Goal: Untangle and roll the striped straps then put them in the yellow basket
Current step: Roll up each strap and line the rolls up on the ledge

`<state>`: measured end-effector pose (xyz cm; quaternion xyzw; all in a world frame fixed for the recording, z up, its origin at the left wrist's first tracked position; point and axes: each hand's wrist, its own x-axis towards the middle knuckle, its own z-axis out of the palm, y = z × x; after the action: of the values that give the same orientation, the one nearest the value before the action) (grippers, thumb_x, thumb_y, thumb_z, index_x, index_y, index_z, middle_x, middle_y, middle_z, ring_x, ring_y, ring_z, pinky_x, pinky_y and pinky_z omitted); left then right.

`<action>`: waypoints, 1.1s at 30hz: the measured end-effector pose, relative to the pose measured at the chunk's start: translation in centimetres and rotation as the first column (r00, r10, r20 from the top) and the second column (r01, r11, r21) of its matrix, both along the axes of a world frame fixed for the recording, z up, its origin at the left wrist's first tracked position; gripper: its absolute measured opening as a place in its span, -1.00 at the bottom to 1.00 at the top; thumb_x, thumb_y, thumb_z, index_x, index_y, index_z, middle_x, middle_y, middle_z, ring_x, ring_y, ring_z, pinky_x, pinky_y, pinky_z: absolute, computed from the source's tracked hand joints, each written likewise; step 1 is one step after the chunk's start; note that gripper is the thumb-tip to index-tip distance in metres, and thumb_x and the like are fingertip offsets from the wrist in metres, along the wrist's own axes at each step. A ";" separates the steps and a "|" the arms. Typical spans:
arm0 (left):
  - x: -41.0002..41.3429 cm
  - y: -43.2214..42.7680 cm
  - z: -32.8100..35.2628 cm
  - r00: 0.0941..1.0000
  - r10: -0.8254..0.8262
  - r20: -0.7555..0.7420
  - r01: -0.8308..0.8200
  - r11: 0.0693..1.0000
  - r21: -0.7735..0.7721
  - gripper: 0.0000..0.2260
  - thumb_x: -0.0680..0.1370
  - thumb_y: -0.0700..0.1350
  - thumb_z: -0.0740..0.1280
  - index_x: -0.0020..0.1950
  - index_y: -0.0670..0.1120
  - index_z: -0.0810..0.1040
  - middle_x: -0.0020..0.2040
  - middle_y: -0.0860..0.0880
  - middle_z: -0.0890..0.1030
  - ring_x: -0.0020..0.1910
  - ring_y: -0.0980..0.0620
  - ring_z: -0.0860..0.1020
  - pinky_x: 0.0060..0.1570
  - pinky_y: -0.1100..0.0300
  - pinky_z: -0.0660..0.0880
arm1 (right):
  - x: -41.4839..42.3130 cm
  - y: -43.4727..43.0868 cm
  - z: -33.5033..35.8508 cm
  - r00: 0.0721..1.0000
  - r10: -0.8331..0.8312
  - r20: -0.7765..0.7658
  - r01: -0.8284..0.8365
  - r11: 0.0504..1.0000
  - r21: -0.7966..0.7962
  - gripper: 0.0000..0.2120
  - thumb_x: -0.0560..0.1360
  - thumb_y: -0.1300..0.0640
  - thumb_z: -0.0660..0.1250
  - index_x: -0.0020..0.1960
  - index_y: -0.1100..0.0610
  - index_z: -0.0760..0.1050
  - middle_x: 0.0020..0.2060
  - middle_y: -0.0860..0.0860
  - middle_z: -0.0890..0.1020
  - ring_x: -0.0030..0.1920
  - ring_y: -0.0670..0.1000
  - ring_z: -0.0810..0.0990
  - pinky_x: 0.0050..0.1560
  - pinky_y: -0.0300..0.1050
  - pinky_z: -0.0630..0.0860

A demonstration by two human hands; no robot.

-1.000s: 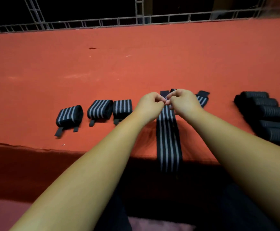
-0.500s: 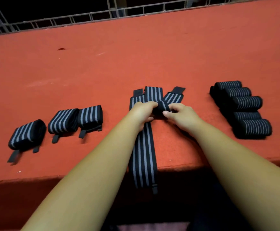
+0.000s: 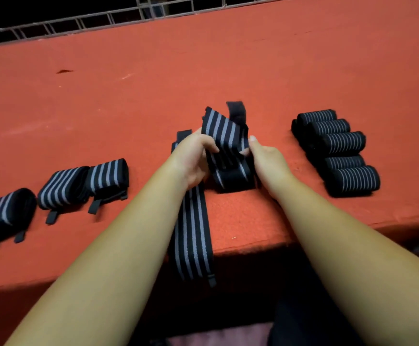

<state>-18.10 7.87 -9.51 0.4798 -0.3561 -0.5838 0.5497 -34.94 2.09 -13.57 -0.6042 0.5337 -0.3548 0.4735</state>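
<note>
1. Half a second ago the strap ends lay flat on the table point(image 3: 203, 58) under your hands. Now one strap point(image 3: 224, 131) is raised off the surface and bunched between them, with its plain black tab sticking up behind.
2. Your left hand point(image 3: 193, 158) grips the left side of the strap. Its fingers are curled over the striped face.
3. Your right hand point(image 3: 266, 158) holds the right side. The thumb is up against the strap's edge, and the other fingers are tucked in behind the fabric, mostly hidden.
4. The lower part of the strap is a dark folded bundle that rests on the table near the front edge, between your wrists.
5. A long strap point(image 3: 193, 233) lies flat under your left wrist. It runs towards you and hangs over the table's front edge.
6. Three rolls point(image 3: 63, 186) of striped strap sit in a row on the table well to your left, with loose black tabs trailing from them.
7. A pile point(image 3: 335, 151) of darker, thin-striped rolls lies on the table to your right, apart from your right hand.
8. A metal railing point(image 3: 103, 18) runs along the table's far side.
</note>
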 end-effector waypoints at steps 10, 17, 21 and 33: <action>3.1 6.2 2.5 0.776 -0.595 0.207 0.592 0.802 0.086 -0.50 0.69 0.11 0.25 0.53 -0.14 0.55 0.01 -0.21 0.64 0.20 -0.28 0.62 0.38 -0.11 0.48 | -1.1 -0.2 0.2 0.979 0.191 0.070 -0.194 0.980 0.044 -0.58 0.59 -0.32 0.41 0.11 0.02 0.74 0.00 -0.07 0.80 -0.01 -0.15 0.74 0.10 -0.21 0.60; 2.4 6.2 2.5 0.852 -0.304 0.427 0.260 0.952 0.160 -0.75 0.74 -0.13 0.27 0.29 -0.12 0.71 -0.09 -0.08 0.68 -0.25 -0.03 0.65 -0.15 0.12 0.62 | -1.1 -1.1 -0.6 0.974 0.198 0.114 -0.204 0.978 0.045 -0.39 0.61 0.00 0.51 0.62 -0.04 0.42 0.24 -0.10 0.72 0.19 -0.12 0.67 0.09 -0.15 0.53; 2.3 3.7 0.7 0.859 -0.041 0.510 -0.058 0.983 0.176 -0.79 0.66 -0.24 0.30 0.24 -0.17 0.65 -0.03 -0.09 0.71 -0.19 -0.02 0.68 -0.11 0.08 0.65 | -1.4 -1.5 -1.3 0.977 0.181 0.116 -0.188 0.981 0.057 -0.35 0.58 0.41 0.40 0.60 0.03 0.41 0.14 -0.03 0.71 0.03 -0.02 0.63 -0.13 -0.17 0.48; -0.1 -5.9 -2.2 0.939 0.092 0.330 -0.198 0.932 0.304 -0.75 0.67 -0.17 0.38 0.34 -0.21 0.58 0.13 -0.17 0.77 0.04 -0.08 0.79 -0.06 0.07 0.74 | -0.3 -5.4 -2.2 0.999 0.034 -0.038 -0.030 0.993 0.118 -0.30 0.57 0.16 0.55 0.60 0.18 0.31 0.38 0.04 0.55 0.38 0.06 0.58 0.48 0.11 0.51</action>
<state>-18.17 1.94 -11.75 0.6765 -0.2975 -0.5100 0.4401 -35.21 -3.29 -15.79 -0.5907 0.5534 -0.3028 0.5031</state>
